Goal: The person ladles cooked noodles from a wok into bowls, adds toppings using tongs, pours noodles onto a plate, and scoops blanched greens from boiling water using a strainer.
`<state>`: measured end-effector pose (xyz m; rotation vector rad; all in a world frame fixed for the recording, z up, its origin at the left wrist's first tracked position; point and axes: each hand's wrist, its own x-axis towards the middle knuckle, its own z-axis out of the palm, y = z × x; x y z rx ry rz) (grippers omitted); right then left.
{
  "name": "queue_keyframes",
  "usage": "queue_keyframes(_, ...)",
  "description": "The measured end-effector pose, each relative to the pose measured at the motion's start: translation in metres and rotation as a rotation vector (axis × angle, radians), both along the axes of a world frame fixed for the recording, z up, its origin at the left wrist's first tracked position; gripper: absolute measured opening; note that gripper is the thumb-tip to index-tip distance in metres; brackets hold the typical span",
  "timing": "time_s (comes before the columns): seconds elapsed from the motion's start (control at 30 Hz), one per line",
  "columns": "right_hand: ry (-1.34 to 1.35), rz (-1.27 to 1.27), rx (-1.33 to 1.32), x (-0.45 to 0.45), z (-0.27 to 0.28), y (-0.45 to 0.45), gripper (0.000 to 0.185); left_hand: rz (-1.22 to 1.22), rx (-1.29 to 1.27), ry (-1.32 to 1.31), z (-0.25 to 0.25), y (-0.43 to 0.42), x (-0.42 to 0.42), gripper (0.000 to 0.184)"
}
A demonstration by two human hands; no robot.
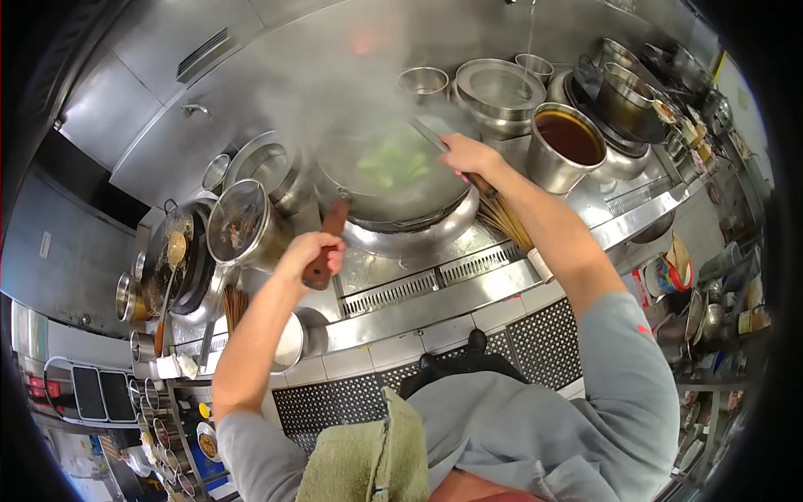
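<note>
My left hand [312,255] is wrapped round the wooden handle [335,221] of a large wok [401,219], which sits on a round metal burner ring [414,238]. Green vegetables [393,163] lie in the wok, blurred by thick steam. Above the wok's right side, my right hand [468,156] grips a long-handled cooking utensil [429,134] with a metal shaft and a wooden end. Steam hides the utensil's head, so I cannot tell whether it is a ladle or a spatula.
A tall pot of dark red-brown liquid [570,138] stands to the right. Left of the wok are a strainer over a pot [237,222] and another wok with a ladle [176,248]. A bamboo brush [502,219] lies by the right forearm. Water runs into a covered pot [502,86] behind.
</note>
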<state>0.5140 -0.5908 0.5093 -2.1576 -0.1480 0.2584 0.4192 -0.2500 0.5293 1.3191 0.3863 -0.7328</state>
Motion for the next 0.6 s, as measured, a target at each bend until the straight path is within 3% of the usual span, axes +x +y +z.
queue_keyframes(0.07, 0.055, 0.034, -0.234, 0.017, -0.006, 0.001, 0.023, -0.084, 0.113, -0.007, 0.01, 0.02, 0.008, 0.004)
queue_keyframes(0.1, 0.062, 0.03, -0.228, 0.021, -0.013, -0.003, 0.023, -0.09, 0.119, 0.0, 0.015, 0.017, 0.004, 0.004)
queue_keyframes(0.2, -0.047, 0.235, -0.555, 0.01, -0.031, -0.031, 0.023, -0.07, 0.183, -0.038, 0.025, -0.001, -0.012, 0.005)
queue_keyframes(0.33, 0.059, 0.125, -0.411, -0.057, -0.015, -0.061, 0.02, -0.198, 0.107, 0.01, 0.009, -0.02, -0.012, 0.009)
queue_keyframes(0.5, 0.349, -0.216, 0.622, -0.139, -0.021, -0.048, 0.013, -0.278, 0.083, 0.055, 0.012, -0.047, -0.021, 0.01)
queue_keyframes(0.6, 0.34, -0.382, 0.937, -0.172, -0.03, -0.019, 0.018, -0.256, -0.125, 0.148, -0.008, -0.051, -0.013, 0.008)
